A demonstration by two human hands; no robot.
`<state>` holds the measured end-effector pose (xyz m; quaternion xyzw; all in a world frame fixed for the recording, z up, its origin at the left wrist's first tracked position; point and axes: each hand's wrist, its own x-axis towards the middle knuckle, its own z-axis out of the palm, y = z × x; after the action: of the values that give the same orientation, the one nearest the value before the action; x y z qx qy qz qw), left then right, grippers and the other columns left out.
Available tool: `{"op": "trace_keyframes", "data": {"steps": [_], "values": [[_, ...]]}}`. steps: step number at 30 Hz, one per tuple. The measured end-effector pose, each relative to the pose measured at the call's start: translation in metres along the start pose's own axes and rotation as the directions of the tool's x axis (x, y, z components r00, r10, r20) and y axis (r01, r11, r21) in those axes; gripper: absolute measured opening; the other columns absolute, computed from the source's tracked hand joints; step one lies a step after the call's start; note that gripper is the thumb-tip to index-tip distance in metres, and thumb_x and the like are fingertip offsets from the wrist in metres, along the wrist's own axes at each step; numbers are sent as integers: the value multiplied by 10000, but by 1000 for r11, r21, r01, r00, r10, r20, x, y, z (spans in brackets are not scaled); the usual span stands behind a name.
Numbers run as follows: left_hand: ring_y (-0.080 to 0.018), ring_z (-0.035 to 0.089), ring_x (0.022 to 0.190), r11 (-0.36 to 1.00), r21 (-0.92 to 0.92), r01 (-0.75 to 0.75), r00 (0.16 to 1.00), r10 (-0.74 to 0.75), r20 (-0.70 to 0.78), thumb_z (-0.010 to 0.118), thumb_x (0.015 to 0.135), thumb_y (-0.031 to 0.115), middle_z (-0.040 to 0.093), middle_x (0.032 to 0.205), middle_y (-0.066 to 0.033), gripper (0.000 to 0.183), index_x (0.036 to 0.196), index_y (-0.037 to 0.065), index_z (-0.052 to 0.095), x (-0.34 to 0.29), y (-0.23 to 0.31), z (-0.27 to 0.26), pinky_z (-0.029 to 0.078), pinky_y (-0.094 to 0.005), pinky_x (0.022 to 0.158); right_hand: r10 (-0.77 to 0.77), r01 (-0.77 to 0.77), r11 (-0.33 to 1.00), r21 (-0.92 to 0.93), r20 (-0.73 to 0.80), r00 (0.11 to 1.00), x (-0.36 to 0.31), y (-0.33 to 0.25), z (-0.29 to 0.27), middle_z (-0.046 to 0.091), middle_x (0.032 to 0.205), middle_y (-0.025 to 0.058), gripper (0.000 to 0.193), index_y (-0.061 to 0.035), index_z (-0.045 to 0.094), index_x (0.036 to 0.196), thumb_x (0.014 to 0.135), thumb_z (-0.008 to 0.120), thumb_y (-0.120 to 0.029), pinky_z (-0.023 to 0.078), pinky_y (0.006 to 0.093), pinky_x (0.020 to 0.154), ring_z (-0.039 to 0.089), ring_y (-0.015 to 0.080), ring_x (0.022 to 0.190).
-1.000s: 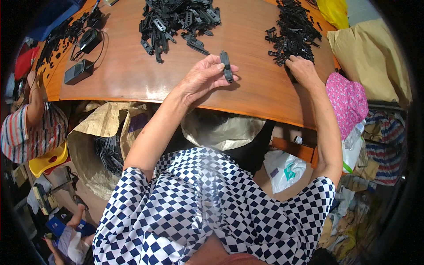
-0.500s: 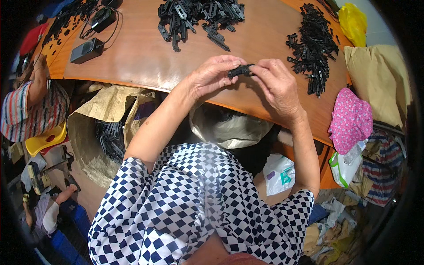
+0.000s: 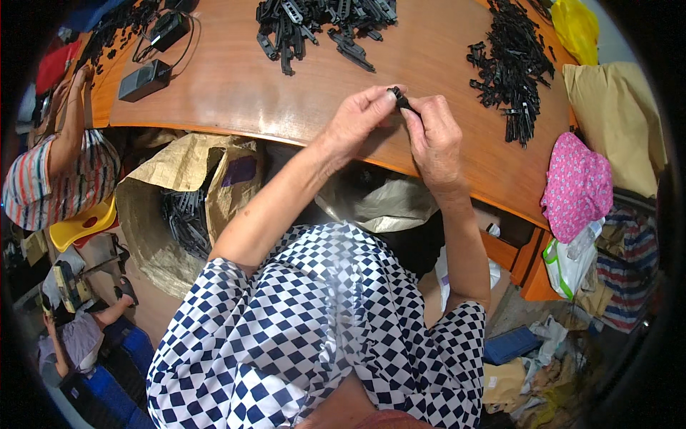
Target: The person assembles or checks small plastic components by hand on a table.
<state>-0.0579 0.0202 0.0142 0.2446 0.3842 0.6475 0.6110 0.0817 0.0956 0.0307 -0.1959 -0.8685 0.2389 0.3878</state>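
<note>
Since a second ago, your right hand (image 3: pixel 436 136) has left the right-hand pile (image 3: pixel 513 64) and come in to meet your left hand (image 3: pixel 361 114); both now pinch one small black clip (image 3: pixel 399 99) between their fingertips, held just above the tabletop (image 3: pixel 236 93) near its front edge. Your left thumb and forefinger close on the clip's near end, and your right fingers close on its far end, so both grips are tight on the same part.

You look to be at the joining step: two plastic pieces being pressed or slid together. How far they have seated is hidden by your fingers. The next move calls for keeping the pieces in line while you push, then checking that they have locked.

Behind the clip lies a second pile (image 3: pixel 321 21) of black parts, at the far middle of the tabletop. Left of the clip, below the tabletop edge, a brown sack (image 3: pixel 179 207) stands open with more black parts inside. Another person in a striped shirt (image 3: pixel 50 179) sits far left of it.
</note>
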Motion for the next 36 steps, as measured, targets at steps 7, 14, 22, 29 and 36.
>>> {"op": "trace_keyframes", "data": {"steps": [7,14,22,29,36], "values": [[-75,575,885,971,214,-106,984,134,-120,611,924,170,611,988,-15,332,1214,18,558,0,-7,13,494,-221,802,137,-135,990,40,-58,989,-7,-3,11,539,887,164,128,7,586,950,824,609,8,480,390,645,590,344,763],[-68,591,799,981,180,-64,979,97,-178,634,909,187,619,913,-14,286,1128,9,587,4,-6,3,516,-224,756,259,-258,950,177,17,966,-2,-9,13,537,878,155,112,10,590,947,836,599,4,476,384,640,597,320,755],[-89,604,811,988,143,-60,968,92,-233,622,914,172,625,909,-34,269,1119,3,586,6,-6,0,520,-233,764,242,-241,959,151,15,970,1,-10,18,547,885,136,146,3,603,968,827,634,-25,499,347,648,602,279,762],[-143,616,949,969,214,-125,987,143,-68,591,926,138,651,1058,-72,235,1119,4,592,-5,14,-12,494,-281,869,462,-488,803,342,159,872,-5,-3,16,587,934,88,340,21,560,1106,836,689,-143,519,301,716,608,186,800],[-150,626,931,991,48,-127,992,128,-20,577,927,101,650,1048,-84,209,1112,4,591,-5,16,-7,521,-283,816,502,-623,483,615,388,773,-5,-1,19,640,893,59,270,43,577,1076,872,660,-112,503,229,702,616,92,817]]}}
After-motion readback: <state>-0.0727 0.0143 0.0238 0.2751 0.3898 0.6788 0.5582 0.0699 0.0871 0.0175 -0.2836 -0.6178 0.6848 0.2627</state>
